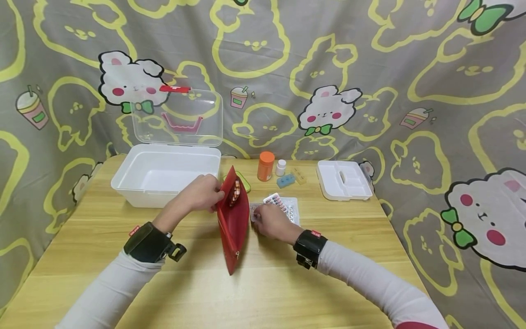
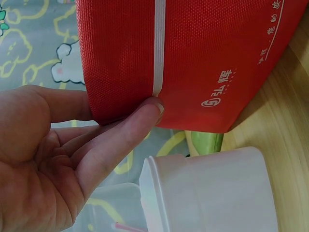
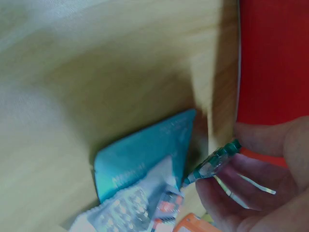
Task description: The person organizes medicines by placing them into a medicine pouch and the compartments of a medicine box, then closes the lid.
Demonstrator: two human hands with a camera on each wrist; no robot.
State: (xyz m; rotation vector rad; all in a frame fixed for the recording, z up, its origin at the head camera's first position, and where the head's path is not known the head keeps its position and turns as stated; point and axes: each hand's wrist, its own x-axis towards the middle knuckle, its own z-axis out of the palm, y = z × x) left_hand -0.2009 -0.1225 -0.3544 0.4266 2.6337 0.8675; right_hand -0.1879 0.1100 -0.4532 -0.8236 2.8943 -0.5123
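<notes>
My left hand (image 1: 202,194) pinches the edge of a red zip pouch (image 1: 233,233), which stands upright with its mouth gaping. Inside the pouch, a blister pack of orange and white capsules (image 1: 235,192) shows. On the pouch's outer side, in the left wrist view, are a white zipper (image 2: 159,43) and printed lettering. Just right of the pouch, my right hand (image 1: 274,221) holds a green blister pack (image 3: 212,162) between thumb and fingers. Below that hand lie a teal packet (image 3: 140,150), a silver blister pack (image 3: 128,210) and a blister pack of dark capsules (image 1: 274,199).
A white box (image 1: 135,183) with a raised clear lid (image 1: 176,119) stands at the back left. Behind the pouch sit an orange bottle (image 1: 266,167), a small white bottle (image 1: 281,168), blue (image 1: 285,180) and yellow pill cases (image 1: 299,175). A white divided tray (image 1: 344,188) lies back right.
</notes>
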